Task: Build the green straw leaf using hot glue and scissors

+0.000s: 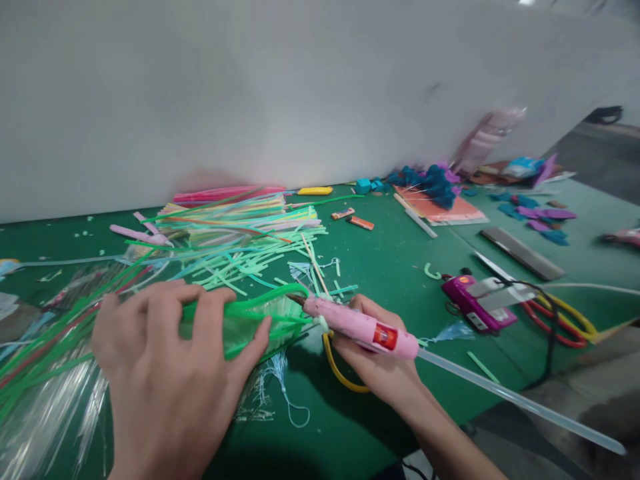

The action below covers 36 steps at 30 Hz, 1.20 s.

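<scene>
Left hand (170,363) clamped on green piece (281,308), right hand (377,377) on glue gun (357,325). Piece likely light, pliant; hold by rim (275,292).

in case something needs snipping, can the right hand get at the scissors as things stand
Probably not right away: the right hand grips the pink glue gun. With it down, the scissors might be reachable, though a black cable crosses them and a purple device lies beside them.
</scene>
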Tool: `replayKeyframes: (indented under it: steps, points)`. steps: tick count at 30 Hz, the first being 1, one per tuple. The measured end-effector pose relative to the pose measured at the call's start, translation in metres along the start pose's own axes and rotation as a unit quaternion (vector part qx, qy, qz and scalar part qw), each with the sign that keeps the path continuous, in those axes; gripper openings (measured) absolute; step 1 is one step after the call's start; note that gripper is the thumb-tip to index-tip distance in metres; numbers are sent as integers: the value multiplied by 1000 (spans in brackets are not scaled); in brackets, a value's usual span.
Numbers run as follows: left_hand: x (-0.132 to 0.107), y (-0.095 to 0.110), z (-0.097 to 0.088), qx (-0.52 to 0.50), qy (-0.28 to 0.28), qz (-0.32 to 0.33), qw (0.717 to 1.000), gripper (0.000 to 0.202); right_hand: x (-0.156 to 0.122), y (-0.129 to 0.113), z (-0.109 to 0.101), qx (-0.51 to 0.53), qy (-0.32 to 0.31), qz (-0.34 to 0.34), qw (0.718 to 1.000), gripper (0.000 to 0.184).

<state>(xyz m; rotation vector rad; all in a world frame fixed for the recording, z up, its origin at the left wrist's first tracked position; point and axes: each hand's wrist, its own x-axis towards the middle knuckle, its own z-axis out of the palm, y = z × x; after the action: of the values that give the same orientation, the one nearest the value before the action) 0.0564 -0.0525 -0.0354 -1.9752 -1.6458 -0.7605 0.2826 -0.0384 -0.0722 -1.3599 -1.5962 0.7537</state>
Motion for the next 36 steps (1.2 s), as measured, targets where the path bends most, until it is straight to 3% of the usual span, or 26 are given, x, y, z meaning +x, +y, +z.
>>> replayKeyframes:
  steps: [3, 8, 16, 31, 36]
  points:
    - [1, 0, 0, 0, 3, -3, 1000, 29, 0, -1, 0, -9, 1, 13, 1000, 30]
    - [2, 0, 0, 29, 14, 46, 998, 39, 0, 1, -1, -12, 3, 26, 1000, 34]
    - [-2, 0, 0, 25, -7, 10, 1000, 40, -1, 9, -2, -22, 3, 32, 999, 38]
    - [-1, 0, -4, 34, -33, 22, 999, 38, -3, 26, -1, -25, 21, -35, 999, 32]
    - [-1, -1, -2, 42, -27, 29, 998, 36, -4, 27, -2, -29, 19, -23, 999, 33]
